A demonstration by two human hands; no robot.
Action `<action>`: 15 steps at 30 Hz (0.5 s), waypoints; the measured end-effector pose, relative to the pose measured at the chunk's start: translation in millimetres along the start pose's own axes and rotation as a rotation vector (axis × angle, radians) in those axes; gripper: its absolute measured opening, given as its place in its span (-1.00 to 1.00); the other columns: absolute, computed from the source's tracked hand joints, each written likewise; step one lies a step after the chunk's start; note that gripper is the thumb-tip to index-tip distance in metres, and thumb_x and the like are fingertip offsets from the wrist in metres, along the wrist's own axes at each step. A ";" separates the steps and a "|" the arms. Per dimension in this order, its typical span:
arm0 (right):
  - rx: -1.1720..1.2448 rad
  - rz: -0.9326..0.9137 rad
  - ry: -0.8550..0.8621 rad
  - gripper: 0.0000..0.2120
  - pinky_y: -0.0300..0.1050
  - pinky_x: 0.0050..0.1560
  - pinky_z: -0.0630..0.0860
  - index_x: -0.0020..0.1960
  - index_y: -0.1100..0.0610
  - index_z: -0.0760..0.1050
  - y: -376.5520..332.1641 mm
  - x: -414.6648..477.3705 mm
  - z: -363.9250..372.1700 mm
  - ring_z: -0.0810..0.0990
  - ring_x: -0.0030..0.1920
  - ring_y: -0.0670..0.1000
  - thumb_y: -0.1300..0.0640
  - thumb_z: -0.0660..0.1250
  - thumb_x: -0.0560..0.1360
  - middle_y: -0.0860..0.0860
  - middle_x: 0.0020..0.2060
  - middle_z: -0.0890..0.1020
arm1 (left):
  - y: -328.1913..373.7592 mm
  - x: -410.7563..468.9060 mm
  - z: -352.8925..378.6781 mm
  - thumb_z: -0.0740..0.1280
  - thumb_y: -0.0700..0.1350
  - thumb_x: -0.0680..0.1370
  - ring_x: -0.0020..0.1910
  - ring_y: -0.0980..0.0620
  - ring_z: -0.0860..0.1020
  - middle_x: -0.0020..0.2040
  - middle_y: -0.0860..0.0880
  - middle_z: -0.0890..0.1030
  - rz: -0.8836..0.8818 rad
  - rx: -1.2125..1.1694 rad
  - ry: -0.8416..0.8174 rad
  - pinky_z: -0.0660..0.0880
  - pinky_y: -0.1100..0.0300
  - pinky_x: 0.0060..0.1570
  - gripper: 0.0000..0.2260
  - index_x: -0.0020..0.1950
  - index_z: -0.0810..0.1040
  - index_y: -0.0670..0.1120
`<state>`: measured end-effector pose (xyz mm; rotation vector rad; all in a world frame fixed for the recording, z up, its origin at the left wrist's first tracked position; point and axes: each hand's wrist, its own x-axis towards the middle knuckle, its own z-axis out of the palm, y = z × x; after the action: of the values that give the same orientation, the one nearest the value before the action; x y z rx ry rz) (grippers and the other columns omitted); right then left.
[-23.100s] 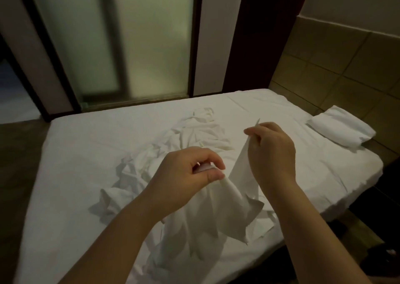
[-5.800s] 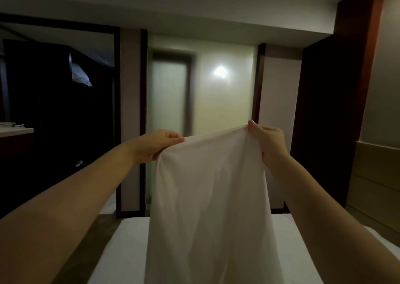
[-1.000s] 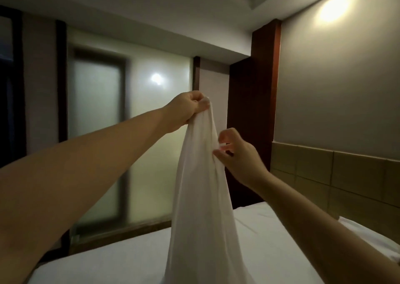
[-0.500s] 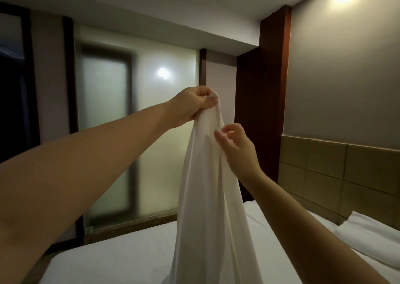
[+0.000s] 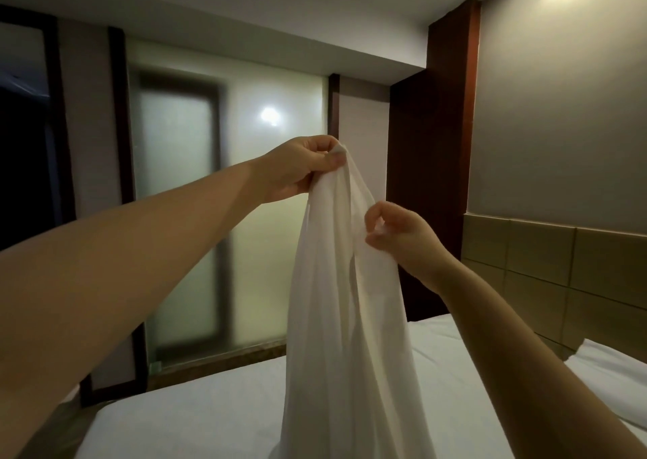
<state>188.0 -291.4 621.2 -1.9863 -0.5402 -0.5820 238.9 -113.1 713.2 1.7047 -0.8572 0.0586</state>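
A white cloth (image 5: pixel 345 318) hangs in long folds from my raised left hand (image 5: pixel 301 168), which grips its bunched top edge between thumb and fingers. Its lower end falls out of view toward the bed. My right hand (image 5: pixel 399 238) is lower and to the right, against the cloth's right edge, with thumb and forefinger curled toward each other at the fabric. Whether they pinch the edge cannot be made out.
A bed with a white sheet (image 5: pixel 210 420) fills the bottom of the view. A white pillow (image 5: pixel 609 374) lies at the right by the tan padded headboard (image 5: pixel 560 269). Behind stand a frosted glass door (image 5: pixel 182 213) and a dark wooden panel (image 5: pixel 430 178).
My right hand has slid a little down and to the right along the cloth's edge. My left hand keeps its grip on the top, and the view has shifted slightly.
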 end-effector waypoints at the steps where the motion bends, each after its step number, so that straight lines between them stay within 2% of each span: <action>1: -0.196 -0.050 0.046 -0.73 -0.03 0.14 0.53 -0.25 0.01 0.45 -0.2 -0.6 2.1 0.52 -0.04 -0.03 0.32 0.25 0.52 -0.08 -0.14 0.52 | -0.3 0.2 -0.1 0.24 -0.16 0.59 -0.25 0.12 0.50 -0.25 0.04 0.50 -0.003 0.006 0.004 0.54 0.24 -0.13 -0.90 -0.12 0.47 -0.08; 2: -0.300 -0.090 0.080 -0.75 -0.11 0.11 0.52 -0.23 -0.01 0.49 -0.6 -2.0 5.6 0.51 -0.06 -0.07 0.29 0.26 0.53 -0.09 -0.14 0.53 | -0.8 0.4 0.4 0.24 -0.15 0.59 -0.23 0.11 0.50 -0.24 0.04 0.50 -0.005 0.015 0.012 0.54 0.25 -0.15 -0.90 -0.12 0.47 -0.08; 4: -0.286 -0.100 0.121 -0.86 -0.26 -0.01 0.47 -0.10 0.06 0.59 -5.0 -6.6 15.5 0.53 -0.11 -0.13 0.17 0.26 0.55 -0.12 -0.16 0.55 | -1.2 1.2 1.8 0.25 -0.14 0.59 -0.19 0.09 0.49 -0.21 0.03 0.49 -0.007 0.046 0.034 0.54 0.27 -0.19 -0.91 -0.11 0.48 -0.07; 6: -0.332 -0.088 0.174 -0.75 -0.29 -0.13 0.43 -0.09 0.13 0.60 -7.6 -7.9 26.9 0.53 -0.19 -0.15 -0.01 0.24 0.56 -0.10 -0.23 0.56 | -1.4 2.1 3.7 0.26 -0.12 0.58 -0.15 0.07 0.49 -0.16 0.01 0.49 -0.009 0.090 0.059 0.54 0.27 -0.20 -0.94 -0.08 0.49 -0.06; 8: -0.551 -0.092 0.234 -0.62 -0.31 -0.22 0.39 -0.21 0.11 0.55 -7.4 -6.5 35.1 0.49 -0.26 -0.12 -0.15 0.19 0.55 -0.06 -0.28 0.54 | -1.8 3.3 5.5 0.26 -0.11 0.58 -0.11 0.05 0.49 -0.13 0.00 0.49 -0.007 0.114 0.077 0.55 0.25 -0.19 -0.96 -0.05 0.49 -0.05; 10: -0.677 -0.079 0.272 -0.66 -0.36 -0.30 0.33 -0.28 0.07 0.45 -5.7 -5.0 38.5 0.44 -0.32 -0.13 -0.08 0.16 0.58 -0.05 -0.28 0.48 | -2.2 4.2 6.2 0.27 -0.13 0.57 -0.11 0.06 0.48 -0.14 0.01 0.49 0.001 0.093 0.083 0.52 0.26 -0.21 -0.95 -0.08 0.50 -0.04; 12: -0.690 -0.042 0.246 -0.68 -0.35 -0.34 0.31 -0.32 0.06 0.37 -4.3 -4.4 38.7 0.41 -0.35 -0.12 0.03 0.13 0.59 -0.04 -0.27 0.45 | -3.1 4.9 5.2 0.28 -0.14 0.57 -0.13 0.07 0.48 -0.16 0.01 0.49 0.005 0.088 0.084 0.50 0.26 -0.20 -0.93 -0.11 0.50 -0.04; 15: -0.720 0.003 0.121 -0.67 -0.28 -0.34 0.38 -0.34 0.12 0.42 -2.4 -7.5 40.6 0.44 -0.34 -0.05 0.07 0.13 0.57 -0.01 -0.32 0.46 | -6.9 6.1 1.2 0.28 -0.15 0.57 -0.13 0.07 0.48 -0.16 0.02 0.49 0.009 0.098 0.093 0.50 0.24 -0.17 -0.92 -0.12 0.51 -0.04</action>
<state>187.8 -255.3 601.1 -2.5946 -0.2644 -0.9862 246.8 -116.8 709.9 1.7758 -0.8034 0.1874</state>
